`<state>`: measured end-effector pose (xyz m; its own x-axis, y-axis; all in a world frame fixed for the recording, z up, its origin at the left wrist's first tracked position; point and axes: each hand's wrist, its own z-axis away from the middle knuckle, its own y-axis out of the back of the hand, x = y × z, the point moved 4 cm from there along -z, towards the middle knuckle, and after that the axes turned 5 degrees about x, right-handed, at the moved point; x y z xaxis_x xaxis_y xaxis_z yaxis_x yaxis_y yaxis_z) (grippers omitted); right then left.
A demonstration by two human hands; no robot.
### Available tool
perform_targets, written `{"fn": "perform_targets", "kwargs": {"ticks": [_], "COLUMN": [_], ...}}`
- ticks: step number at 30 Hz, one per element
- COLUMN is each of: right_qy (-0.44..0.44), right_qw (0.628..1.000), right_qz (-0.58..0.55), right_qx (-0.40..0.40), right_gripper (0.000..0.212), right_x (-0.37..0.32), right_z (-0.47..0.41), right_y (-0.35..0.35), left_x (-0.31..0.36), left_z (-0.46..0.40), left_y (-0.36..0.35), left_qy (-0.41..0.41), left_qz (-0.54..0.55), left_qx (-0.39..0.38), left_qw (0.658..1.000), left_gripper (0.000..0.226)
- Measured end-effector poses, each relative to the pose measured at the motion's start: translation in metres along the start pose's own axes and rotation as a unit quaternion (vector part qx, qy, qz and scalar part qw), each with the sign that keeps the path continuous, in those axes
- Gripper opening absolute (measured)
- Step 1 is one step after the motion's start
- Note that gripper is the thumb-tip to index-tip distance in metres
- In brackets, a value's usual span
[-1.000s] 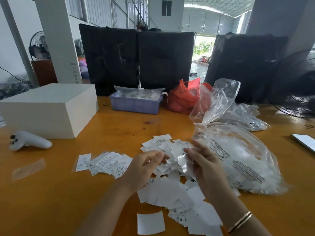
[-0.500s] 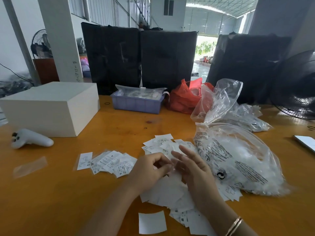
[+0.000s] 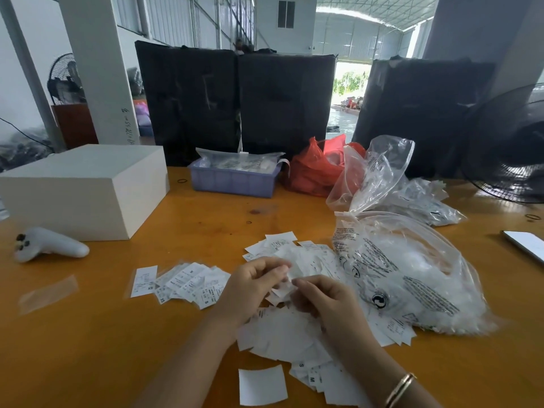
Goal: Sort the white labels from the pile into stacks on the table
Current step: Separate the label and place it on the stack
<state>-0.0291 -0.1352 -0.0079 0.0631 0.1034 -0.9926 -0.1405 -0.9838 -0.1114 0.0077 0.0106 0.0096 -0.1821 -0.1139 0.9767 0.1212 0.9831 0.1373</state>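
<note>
The orange table [image 3: 88, 334] is carrying everything. A clear bag [image 3: 412, 275] of white pieces is lying at the right. The loose pile [image 3: 282, 340] of white labels is spreading under the wrists, so most sorting is, I judge, remaining. One fanned stack [image 3: 188, 282] is lying left of the hands. The left hand [image 3: 250, 290] and right hand [image 3: 321, 298] are curling together, pinching small labels [image 3: 290, 273] between them.

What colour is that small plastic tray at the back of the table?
The tray is pale purple, seen clearly in the head view.
</note>
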Motion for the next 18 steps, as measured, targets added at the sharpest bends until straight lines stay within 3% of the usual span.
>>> {"fn": "perform_targets", "kwargs": {"ticks": [7,10,14,16,18], "right_qy": [0.067,0.128,0.241,0.273,0.306], "right_qw": [0.996,0.973,0.861,0.805,0.760], "right_qz": [0.018,0.159,0.447,0.526,0.569], "right_qx": [0.054,0.104,0.018,-0.039,-0.069], "right_gripper": [0.019,0.019,0.017,0.021,0.025], "right_x": [-0.011,-0.017,-0.018,-0.013,-0.011], "right_z": [-0.001,-0.005,-0.008,-0.008,-0.009], "right_y": [0.008,0.017,0.007,-0.004,-0.014], "left_x": [-0.005,-0.005,-0.004,-0.005,-0.005], "left_z": [-0.003,-0.006,-0.008,-0.009,-0.009], "left_y": [-0.004,0.011,0.021,0.022,0.023], "left_qy": [0.096,0.094,0.096,0.097,0.094], "left_qz": [0.160,0.228,0.283,0.279,0.273], "left_qx": [0.052,0.099,0.140,0.162,0.166], "left_qw": [0.981,0.964,0.944,0.942,0.943], "left_gripper": [0.015,0.031,0.024,0.014,0.021]}}
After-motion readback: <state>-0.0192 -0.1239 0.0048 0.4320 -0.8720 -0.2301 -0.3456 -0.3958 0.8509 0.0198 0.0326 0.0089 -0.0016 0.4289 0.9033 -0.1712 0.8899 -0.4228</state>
